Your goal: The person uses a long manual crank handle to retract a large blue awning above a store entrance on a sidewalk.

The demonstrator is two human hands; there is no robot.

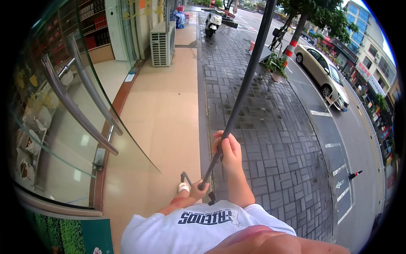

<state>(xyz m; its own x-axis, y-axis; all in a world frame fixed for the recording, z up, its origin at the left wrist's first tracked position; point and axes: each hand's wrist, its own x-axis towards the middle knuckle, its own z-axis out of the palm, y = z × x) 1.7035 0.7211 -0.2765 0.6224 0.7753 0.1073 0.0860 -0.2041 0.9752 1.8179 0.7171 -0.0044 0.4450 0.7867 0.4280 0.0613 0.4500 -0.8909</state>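
A long dark metal crank pole (246, 81) rises at a slant from in front of my chest, and its upper end runs out of view. My right hand (231, 151) is wrapped around the shaft partway up, thumb lying along it. Lower down, my left hand (198, 190) grips the pole near its bottom end. A bent grey crank handle (187, 177) sticks out beside that hand, above my white shoe (183, 187). How the handle joins the shaft is hidden by my left fingers.
On the left stands a glass door (76, 127) with tubular metal handles (79, 104). An air-conditioner outdoor unit (161, 44) sits by the shopfront ahead. Beyond are a white scooter (214, 21), a potted plant (276, 66), a tree trunk (296, 35) and a parked car (322, 71). The brick paving (266, 133) looks wet.
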